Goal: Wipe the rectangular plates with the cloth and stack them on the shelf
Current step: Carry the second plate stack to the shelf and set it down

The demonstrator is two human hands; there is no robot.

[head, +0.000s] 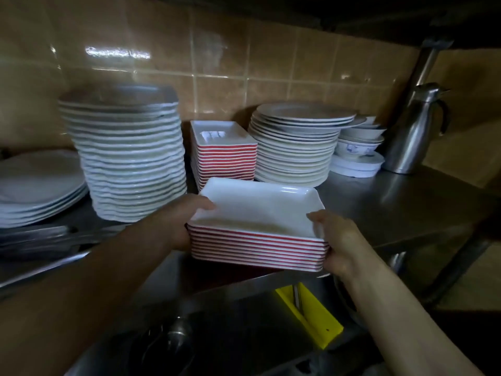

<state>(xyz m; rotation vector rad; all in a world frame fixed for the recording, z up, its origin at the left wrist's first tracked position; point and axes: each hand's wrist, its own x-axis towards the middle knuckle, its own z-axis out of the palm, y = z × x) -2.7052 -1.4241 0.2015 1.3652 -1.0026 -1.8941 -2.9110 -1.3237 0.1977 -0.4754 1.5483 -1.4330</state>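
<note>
I hold a stack of several rectangular plates [257, 210], white inside with red sides, at the front edge of the steel shelf [406, 202]. My left hand [181, 221] grips the stack's left end, thumb over the top rim. My right hand [336, 240] grips the right end, thumb on the top plate's rim and fingers under the stack. Behind it, against the tiled wall, stands a second stack of the same rectangular plates [225, 153]. No cloth is in view.
A tall stack of white square plates [130, 158] stands left, flatter white plates [38, 185] beyond it. Round plates [295, 142], bowls [357, 142] and a steel jug [417, 131] stand right. Below lie a sink with utensils and a yellow holder [311, 313].
</note>
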